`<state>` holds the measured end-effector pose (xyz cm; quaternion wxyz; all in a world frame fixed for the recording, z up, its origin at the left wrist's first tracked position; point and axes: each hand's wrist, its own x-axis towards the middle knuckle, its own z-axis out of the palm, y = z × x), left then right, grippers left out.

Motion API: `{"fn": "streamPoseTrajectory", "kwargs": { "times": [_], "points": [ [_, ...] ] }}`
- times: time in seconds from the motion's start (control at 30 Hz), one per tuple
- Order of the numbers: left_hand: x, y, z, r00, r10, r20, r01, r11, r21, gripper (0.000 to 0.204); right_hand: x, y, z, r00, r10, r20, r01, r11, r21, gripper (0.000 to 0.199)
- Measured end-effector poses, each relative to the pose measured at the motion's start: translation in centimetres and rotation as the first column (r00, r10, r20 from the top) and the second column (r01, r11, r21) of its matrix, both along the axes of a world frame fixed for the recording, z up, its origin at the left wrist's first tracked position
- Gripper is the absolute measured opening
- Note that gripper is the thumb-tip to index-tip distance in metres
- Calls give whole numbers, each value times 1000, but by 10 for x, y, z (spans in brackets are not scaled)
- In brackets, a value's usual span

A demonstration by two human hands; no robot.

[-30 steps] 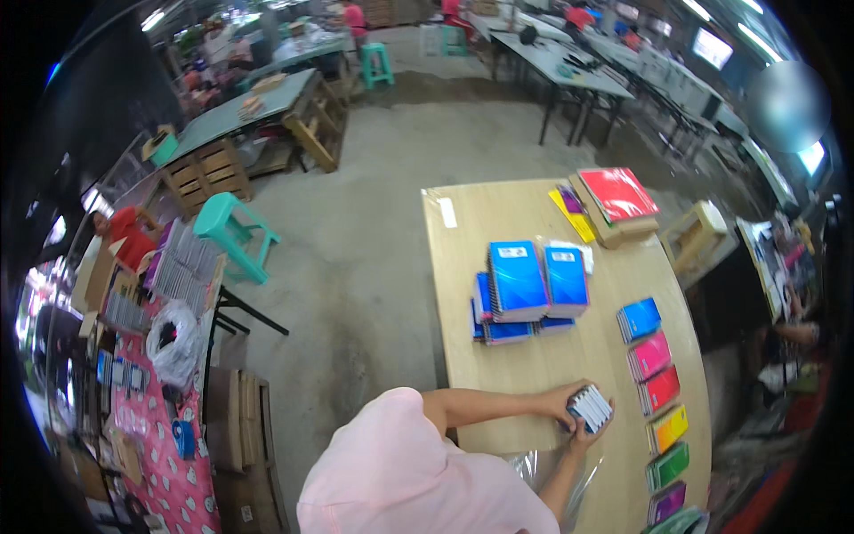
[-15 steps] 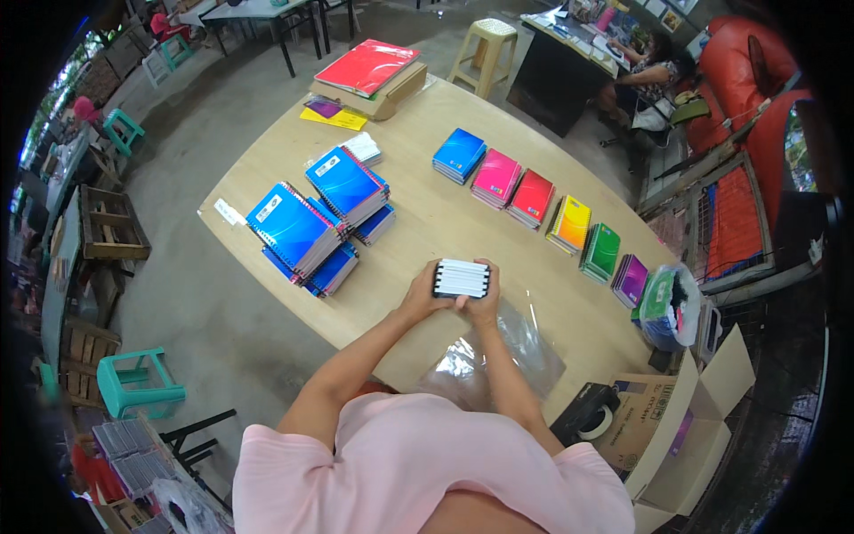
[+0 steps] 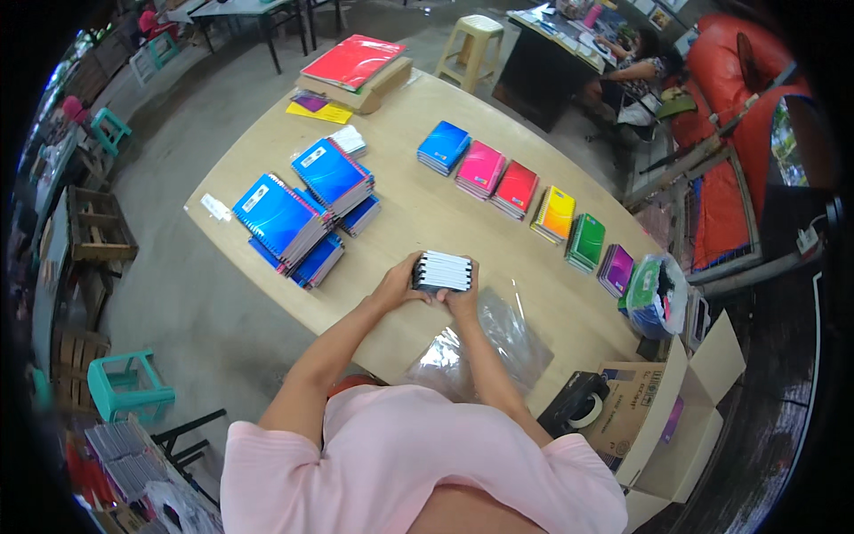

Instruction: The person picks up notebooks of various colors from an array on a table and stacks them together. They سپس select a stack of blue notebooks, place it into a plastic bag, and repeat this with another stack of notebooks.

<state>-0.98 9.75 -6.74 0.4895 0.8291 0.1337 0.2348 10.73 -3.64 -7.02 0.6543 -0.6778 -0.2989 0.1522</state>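
both hands, left and right, grip notebook stack above surface, beside plastic bag.

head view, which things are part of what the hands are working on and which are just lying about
In hand:
left hand
right hand
small notebook stack
clear plastic bags

Lying about:
blue notebook piles
coloured notebook row
cardboard box
tape dispenser

Clear plastic bag lying crumpled on the tabletop edge; open brown cardboard box sits off its right end.
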Motion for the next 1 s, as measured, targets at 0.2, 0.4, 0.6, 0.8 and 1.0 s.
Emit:
{"fn": "streamPoseTrajectory", "kwargs": {
  "times": [0.2,0.4,0.6,0.8,1.0],
  "points": [
    [0,6,4,999,-2,-42,3,999,35,88,0,4,1,999,49,0,-49,999,6,86],
    [3,-1,59,1000,13,11,-13,1000,19,88,25,13,40,999,-50,-6,50,993,105,57],
    [-20,43,247,968,119,-219,-121,993,5,82,6,72,176,936,141,-324,10,906,424,47],
    [-25,181,319,919,-57,-390,-101,923,-372,66,31,162,251,741,437,-510,-337,899,280,39],
    [-41,264,271,845,-21,-534,-247,871,-425,63,8,232,225,771,319,-551,-343,937,62,29]
  ]
}}
